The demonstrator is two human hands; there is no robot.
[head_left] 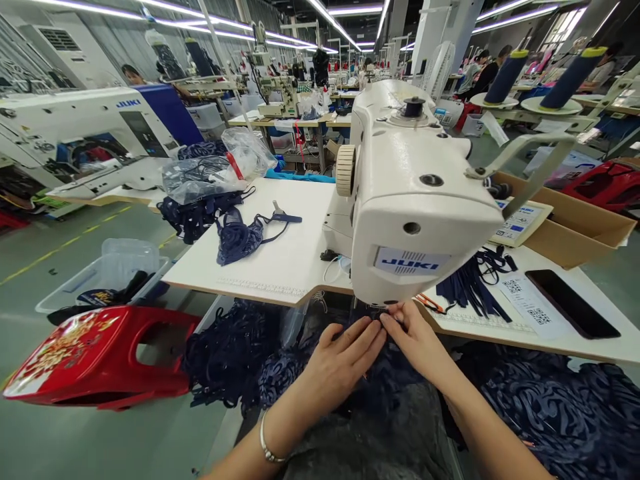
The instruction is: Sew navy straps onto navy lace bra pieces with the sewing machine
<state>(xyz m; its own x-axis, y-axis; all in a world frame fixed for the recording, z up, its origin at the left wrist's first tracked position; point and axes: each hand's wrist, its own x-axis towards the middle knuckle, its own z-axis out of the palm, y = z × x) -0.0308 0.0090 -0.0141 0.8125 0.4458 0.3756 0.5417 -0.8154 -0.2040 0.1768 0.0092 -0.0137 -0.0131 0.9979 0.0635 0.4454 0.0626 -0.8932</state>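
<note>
Below the head of a white JUKI sewing machine (407, 213), my two hands work close together at the needle area. My left hand (345, 353) has its fingers held together, pressing on dark navy lace fabric (395, 360). My right hand (413, 337) pinches the edge of that fabric beside the left fingertips. The needle and the exact piece between my fingers are mostly hidden. On the table to the left lies a navy lace bra (240, 237) with a strap and a tag. Navy straps (467, 283) are bunched right of the machine.
Small orange-handled snips (430, 304), a phone (573, 303), a label sheet (535, 307) and a cardboard box (590, 223) sit on the right. Plastic bags (205, 177) lie at back left. A red stool (110, 357) and navy garment heaps (565, 407) flank the table.
</note>
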